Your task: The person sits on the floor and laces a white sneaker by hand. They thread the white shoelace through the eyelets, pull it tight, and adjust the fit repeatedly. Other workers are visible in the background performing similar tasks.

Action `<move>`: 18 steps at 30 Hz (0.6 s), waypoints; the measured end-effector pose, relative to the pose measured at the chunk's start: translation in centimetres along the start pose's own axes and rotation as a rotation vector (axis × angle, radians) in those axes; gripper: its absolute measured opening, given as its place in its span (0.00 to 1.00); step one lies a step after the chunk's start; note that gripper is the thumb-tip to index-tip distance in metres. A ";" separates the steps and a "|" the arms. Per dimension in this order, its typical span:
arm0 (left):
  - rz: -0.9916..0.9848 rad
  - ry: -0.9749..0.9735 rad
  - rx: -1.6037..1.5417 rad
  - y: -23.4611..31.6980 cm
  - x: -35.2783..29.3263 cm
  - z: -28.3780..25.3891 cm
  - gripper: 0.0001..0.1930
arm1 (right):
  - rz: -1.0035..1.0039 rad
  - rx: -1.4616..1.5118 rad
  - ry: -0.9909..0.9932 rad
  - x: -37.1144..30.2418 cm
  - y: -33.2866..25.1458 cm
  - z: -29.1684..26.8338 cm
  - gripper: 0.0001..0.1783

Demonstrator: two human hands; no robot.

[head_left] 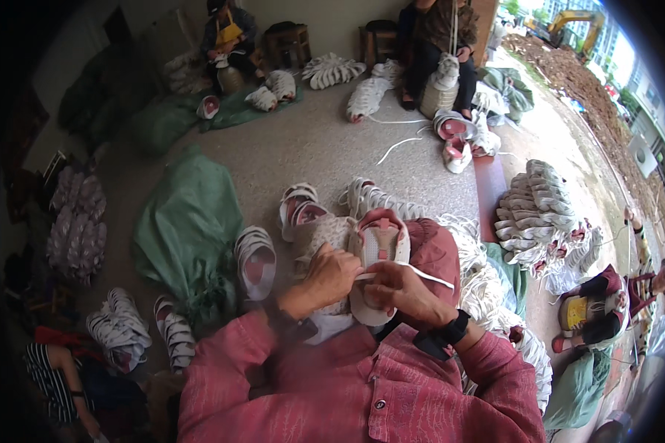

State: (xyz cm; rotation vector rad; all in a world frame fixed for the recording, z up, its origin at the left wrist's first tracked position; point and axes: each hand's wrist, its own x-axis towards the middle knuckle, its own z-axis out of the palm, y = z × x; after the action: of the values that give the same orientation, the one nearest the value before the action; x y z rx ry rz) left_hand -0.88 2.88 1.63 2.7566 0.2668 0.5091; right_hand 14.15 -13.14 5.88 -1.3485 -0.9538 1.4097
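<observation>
Between both hands (369, 284), pink-white shoe (379, 244)

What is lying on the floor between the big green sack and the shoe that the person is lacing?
In the head view, between the green sack and the held shoe lies one white and pink shoe, sole down on the grey floor.

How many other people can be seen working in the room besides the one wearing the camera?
4. One person in a yellow apron sits top left, one in dark clothes top centre, one in maroon at the right edge, one in stripes bottom left. Others may be hidden.
</observation>
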 end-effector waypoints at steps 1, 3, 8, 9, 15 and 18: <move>-0.028 -0.006 0.002 0.3 -0.2 0.1 0.10 | 0.032 -0.067 0.008 -0.2 -0.4 0.1 0.26; -0.025 -0.045 -0.019 1.0 -0.2 -0.3 0.10 | -0.042 -0.078 -0.003 0.1 0.1 0.2 0.25; 0.073 -0.339 0.121 -0.5 1.0 -2.7 0.10 | -0.180 -0.500 0.148 2.3 2.5 0.1 0.14; 0.086 -0.381 0.147 -0.8 1.3 -2.7 0.10 | -0.237 -0.659 0.222 2.9 3.5 -0.1 0.12; 0.208 -0.217 -0.211 -0.6 1.9 -3.9 0.10 | -0.499 -1.283 0.418 4.4 4.2 -1.3 0.08; 0.182 -0.197 -0.155 -1.4 1.7 -3.1 0.10 | -0.585 -1.141 0.453 4.0 2.8 -1.3 0.10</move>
State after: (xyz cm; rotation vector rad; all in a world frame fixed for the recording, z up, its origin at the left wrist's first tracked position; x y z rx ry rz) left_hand -0.63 5.46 4.38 2.6655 -0.0685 0.2850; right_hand 15.29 -10.10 2.03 -1.8184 -1.7337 0.0010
